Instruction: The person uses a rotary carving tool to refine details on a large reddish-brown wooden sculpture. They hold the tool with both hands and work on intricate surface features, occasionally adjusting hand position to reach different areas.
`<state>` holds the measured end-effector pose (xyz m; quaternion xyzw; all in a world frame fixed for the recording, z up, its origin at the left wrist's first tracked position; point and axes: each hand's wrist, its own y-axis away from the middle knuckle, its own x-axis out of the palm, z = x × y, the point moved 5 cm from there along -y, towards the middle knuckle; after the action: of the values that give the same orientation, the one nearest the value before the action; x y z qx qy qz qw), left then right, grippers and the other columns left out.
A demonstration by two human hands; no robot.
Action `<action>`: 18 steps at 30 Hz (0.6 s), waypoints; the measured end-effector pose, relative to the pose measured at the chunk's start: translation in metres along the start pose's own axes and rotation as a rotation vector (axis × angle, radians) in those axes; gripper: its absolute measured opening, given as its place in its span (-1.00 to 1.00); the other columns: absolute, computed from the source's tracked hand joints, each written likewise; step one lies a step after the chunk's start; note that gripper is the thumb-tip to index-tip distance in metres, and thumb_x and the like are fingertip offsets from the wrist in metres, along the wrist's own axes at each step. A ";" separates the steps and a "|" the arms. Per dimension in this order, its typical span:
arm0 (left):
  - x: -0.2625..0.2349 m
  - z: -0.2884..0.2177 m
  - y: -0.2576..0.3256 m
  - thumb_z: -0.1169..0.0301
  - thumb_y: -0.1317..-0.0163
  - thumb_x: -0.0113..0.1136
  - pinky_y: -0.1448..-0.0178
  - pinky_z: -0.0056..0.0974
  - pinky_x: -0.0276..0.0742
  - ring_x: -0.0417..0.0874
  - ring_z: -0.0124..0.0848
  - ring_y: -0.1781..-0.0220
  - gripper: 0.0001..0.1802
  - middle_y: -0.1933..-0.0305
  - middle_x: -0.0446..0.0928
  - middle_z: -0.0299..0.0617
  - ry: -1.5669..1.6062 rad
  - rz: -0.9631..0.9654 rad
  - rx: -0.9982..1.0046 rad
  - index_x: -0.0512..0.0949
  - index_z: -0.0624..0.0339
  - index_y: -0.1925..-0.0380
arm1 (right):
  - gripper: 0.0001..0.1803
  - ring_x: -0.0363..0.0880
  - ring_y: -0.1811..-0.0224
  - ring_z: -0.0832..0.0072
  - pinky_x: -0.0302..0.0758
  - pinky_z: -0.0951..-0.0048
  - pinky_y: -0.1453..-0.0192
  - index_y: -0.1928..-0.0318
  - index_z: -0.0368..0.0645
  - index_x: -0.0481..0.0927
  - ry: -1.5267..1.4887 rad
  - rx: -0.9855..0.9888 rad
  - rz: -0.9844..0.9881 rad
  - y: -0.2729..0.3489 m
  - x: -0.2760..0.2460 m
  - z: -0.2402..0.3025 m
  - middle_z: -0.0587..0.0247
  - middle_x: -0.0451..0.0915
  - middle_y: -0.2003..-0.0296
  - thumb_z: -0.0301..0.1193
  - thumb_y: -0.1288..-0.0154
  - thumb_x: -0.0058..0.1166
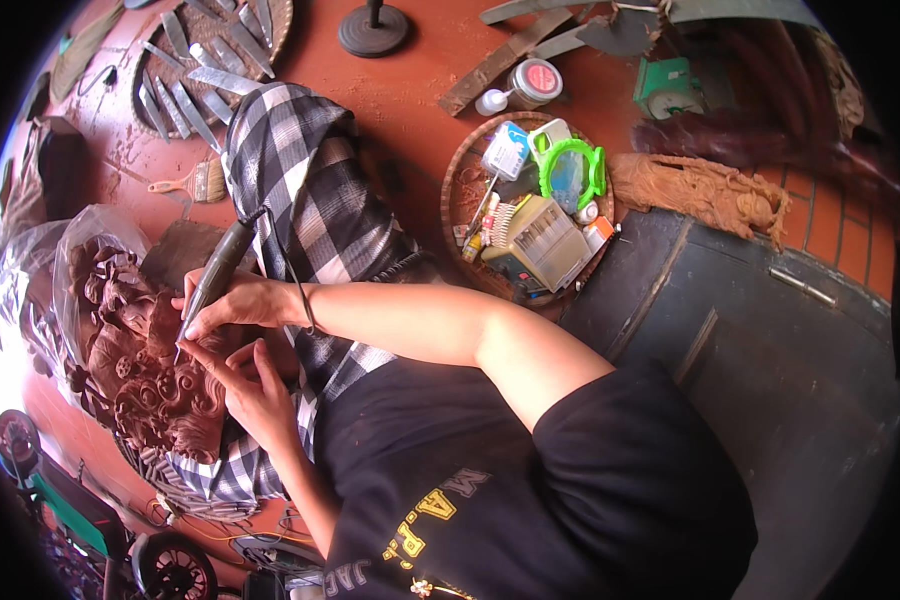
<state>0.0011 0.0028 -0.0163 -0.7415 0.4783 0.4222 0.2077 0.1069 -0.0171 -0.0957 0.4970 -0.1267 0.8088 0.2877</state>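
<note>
My right hand (245, 300) is closed around a dark pen-shaped rotary tool (219, 267), its cable running back by the wrist. The thin metal tip points down at a reddish-brown wood carving (155, 375) with dense swirling relief. My left hand (258, 398) is beside the carving with fingers apart. Its index finger stretches to the tool's tip, seemingly touching the wood there. Black-and-white checked cloth (300, 170) covers my legs beside the carving. Clear plastic (75, 235) lies against the carving's far side.
A round tray (289, 30) of several chisels and a flat brush (202, 183) lie on the red floor. Another round basket (448, 185) holds small boxes and a green-rimmed item. Around it are a carved figure (705, 190), green scale (668, 88) and dark wooden panel (770, 370). A wheeled vehicle (70, 505) stands lower left.
</note>
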 end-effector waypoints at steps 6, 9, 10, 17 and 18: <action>0.004 -0.001 0.001 0.31 -0.41 0.16 0.15 -0.19 0.51 0.64 -0.25 0.30 -0.03 0.29 0.65 -0.06 -0.026 0.006 0.060 -0.29 -0.02 -0.57 | -0.73 0.50 -0.26 0.33 0.34 0.30 -0.36 0.25 -0.17 0.57 0.008 -0.033 -0.029 0.002 -0.009 -0.004 0.21 0.68 0.21 -0.46 -0.09 0.41; 0.001 0.002 0.002 0.32 -0.41 0.16 0.18 -0.19 0.51 0.64 -0.26 0.31 -0.03 0.28 0.65 -0.07 -0.007 0.000 0.047 -0.30 -0.03 -0.58 | -0.73 0.54 -0.21 0.36 0.39 0.32 -0.32 0.24 -0.18 0.60 0.025 -0.051 -0.022 0.003 -0.005 -0.002 0.20 0.69 0.21 -0.45 -0.09 0.42; -0.003 0.001 0.003 0.33 -0.41 0.16 0.21 -0.19 0.52 0.65 -0.27 0.33 -0.03 0.28 0.65 -0.08 -0.018 -0.007 0.058 -0.31 -0.04 -0.58 | -0.73 0.55 -0.20 0.37 0.41 0.33 -0.31 0.24 -0.18 0.61 0.032 -0.055 -0.018 0.003 -0.001 -0.001 0.20 0.69 0.21 -0.45 -0.08 0.42; -0.003 0.003 0.009 0.32 -0.42 0.15 0.13 -0.18 0.52 0.66 -0.25 0.28 -0.04 0.24 0.66 -0.06 0.010 0.030 -0.027 -0.31 -0.06 -0.58 | -0.72 0.66 0.27 0.50 0.62 0.48 0.14 0.23 -0.24 0.61 0.058 -0.113 -0.020 -0.001 -0.003 -0.005 0.23 0.66 0.32 -0.55 -0.05 0.43; -0.003 0.002 0.009 0.32 -0.42 0.14 0.12 -0.18 0.52 0.67 -0.25 0.27 -0.04 0.24 0.66 -0.06 0.011 0.032 -0.032 -0.31 -0.06 -0.58 | -0.72 0.62 0.11 0.46 0.56 0.44 0.00 0.23 -0.22 0.61 0.057 -0.072 -0.023 0.000 -0.004 -0.005 0.22 0.68 0.29 -0.53 -0.05 0.43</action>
<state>-0.0083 0.0016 -0.0145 -0.7392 0.4845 0.4291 0.1862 0.1044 -0.0163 -0.1020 0.4645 -0.1421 0.8142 0.3181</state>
